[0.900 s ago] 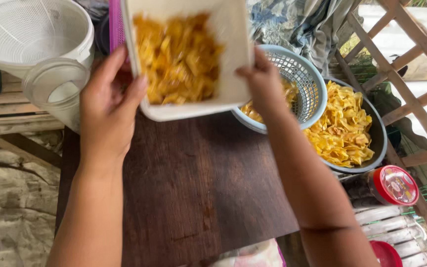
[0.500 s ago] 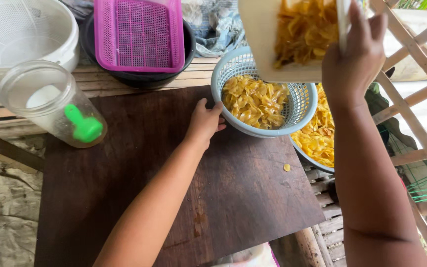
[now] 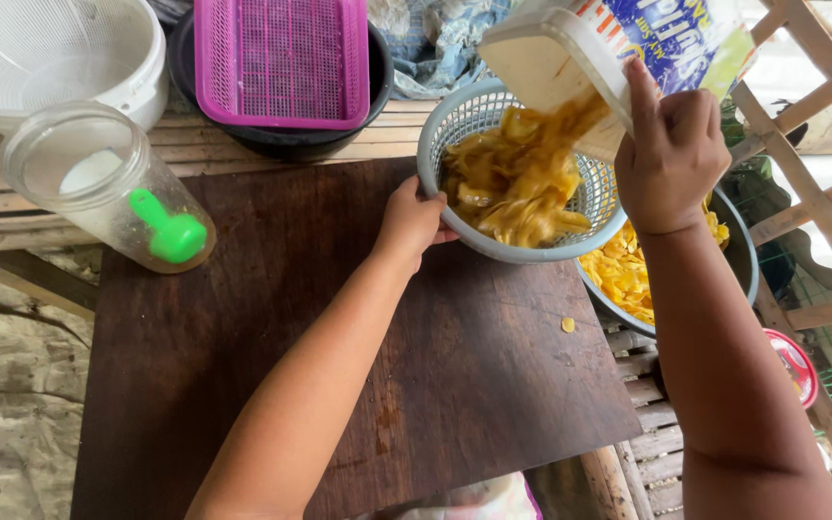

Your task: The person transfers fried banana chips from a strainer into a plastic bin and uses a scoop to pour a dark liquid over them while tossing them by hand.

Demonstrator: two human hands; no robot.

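My right hand (image 3: 674, 149) grips a white rectangular tub (image 3: 570, 67), tipped mouth-down over a pale blue plastic basket (image 3: 455, 120). Yellow chips (image 3: 522, 178) are sliding out of the tub into the basket. My left hand (image 3: 413, 220) holds the basket's near-left rim and steadies it at the far edge of the dark wooden board (image 3: 339, 366). The basket rests partly over a metal bowl (image 3: 739, 255) that holds more yellow chips (image 3: 628, 274).
A clear jar (image 3: 98, 188) with a green scoop (image 3: 170, 231) inside lies on the board's left corner. A pink slotted tray (image 3: 281, 60) sits on a black basin, a white colander (image 3: 50, 53) at far left. One chip (image 3: 567, 325) lies loose on the board. A red lid (image 3: 792, 364) is at right.
The tub went from held level in both hands to my right hand alone, tipped over the basket. Chips now pour out. My left hand moved to the basket's rim.
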